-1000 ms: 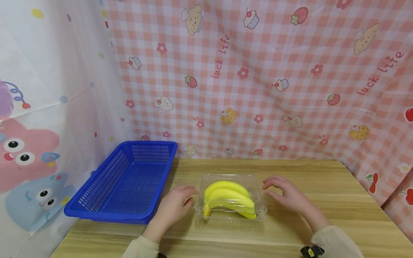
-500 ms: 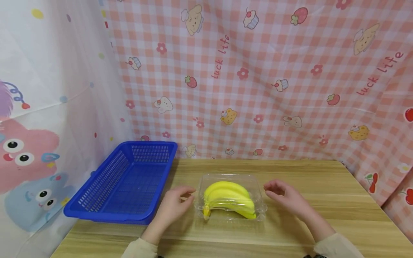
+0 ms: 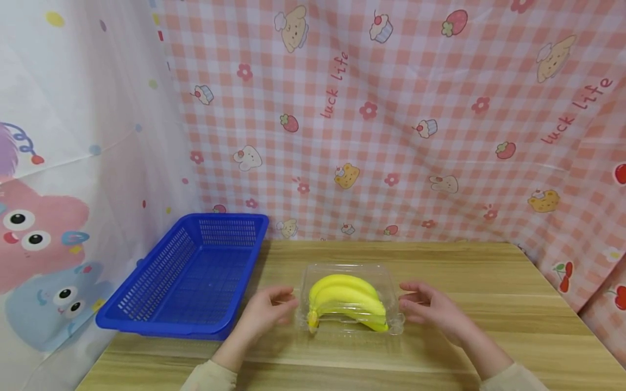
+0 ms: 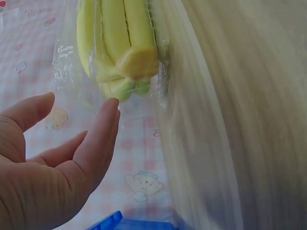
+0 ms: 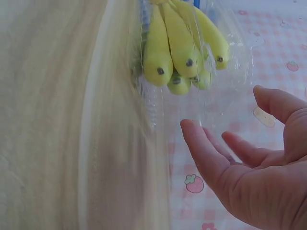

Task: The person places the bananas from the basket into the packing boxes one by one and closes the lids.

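A bunch of yellow bananas lies inside a clear plastic clamshell box on the wooden table. To the box's left is my left hand, its fingers relaxed and pointing at the near side wall. My right hand is at the opposite side, its fingertips very close to the wall; whether they touch it I cannot tell. The left wrist view shows the banana stem end just beyond the left fingertips. In the right wrist view the dark banana tips face the spread right fingers. Neither hand holds anything.
A blue plastic basket with slotted walls stands on the left of the table, close to my left forearm. Behind the wooden table hangs a pink checked curtain. A white printed curtain hangs at the left.
My right hand has come slightly nearer to the box and lower. My left hand's fingers have shifted a little, with the thumb moving up. The box, bananas and basket have stayed in place.
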### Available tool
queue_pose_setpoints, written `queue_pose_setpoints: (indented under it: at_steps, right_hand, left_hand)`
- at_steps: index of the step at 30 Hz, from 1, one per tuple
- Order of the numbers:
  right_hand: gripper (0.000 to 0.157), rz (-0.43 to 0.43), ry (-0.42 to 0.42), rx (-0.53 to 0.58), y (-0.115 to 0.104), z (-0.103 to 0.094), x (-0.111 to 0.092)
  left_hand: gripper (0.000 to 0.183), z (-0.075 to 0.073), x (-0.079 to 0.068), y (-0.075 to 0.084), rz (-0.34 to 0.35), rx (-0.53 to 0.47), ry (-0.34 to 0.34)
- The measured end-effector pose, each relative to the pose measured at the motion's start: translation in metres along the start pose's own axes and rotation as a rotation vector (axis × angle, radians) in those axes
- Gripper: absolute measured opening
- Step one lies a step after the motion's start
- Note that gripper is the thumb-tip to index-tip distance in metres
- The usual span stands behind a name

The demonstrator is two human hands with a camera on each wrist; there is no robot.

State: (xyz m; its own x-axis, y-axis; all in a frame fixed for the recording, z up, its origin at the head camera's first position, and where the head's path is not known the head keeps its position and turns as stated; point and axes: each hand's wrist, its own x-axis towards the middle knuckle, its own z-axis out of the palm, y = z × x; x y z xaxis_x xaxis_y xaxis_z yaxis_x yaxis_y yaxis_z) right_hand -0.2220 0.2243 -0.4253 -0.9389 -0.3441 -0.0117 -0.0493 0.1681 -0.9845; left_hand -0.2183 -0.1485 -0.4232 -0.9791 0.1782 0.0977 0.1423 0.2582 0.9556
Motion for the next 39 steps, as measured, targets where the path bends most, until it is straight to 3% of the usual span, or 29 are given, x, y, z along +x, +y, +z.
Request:
queue_pose_setpoints:
  at_steps: [4, 14, 24, 30, 39]
  right_hand:
    - [0.068, 0.025, -0.032, 0.042, 0.002, 0.002, -0.002]
    - [0.073, 0.068, -0.121, 0.155, 0.006, 0.006, -0.005]
    - [0.072, 0.135, -0.120, 0.224, 0.011, 0.010, -0.005]
    - [0.070, 0.121, -0.155, 0.266, 0.014, 0.011, -0.004]
    - [0.070, 0.138, -0.145, 0.297, 0.015, 0.012, -0.005]
  left_hand:
    - [0.050, 0.003, -0.001, -0.002, -0.042, -0.088, -0.028]
    - [0.056, 0.008, -0.001, -0.005, -0.103, -0.170, -0.070]
    - [0.058, 0.010, 0.000, -0.009, -0.166, -0.318, -0.133]
    - [0.054, 0.012, -0.001, -0.013, -0.196, -0.391, -0.158]
    - [0.046, 0.017, -0.001, -0.016, -0.203, -0.473, -0.146]
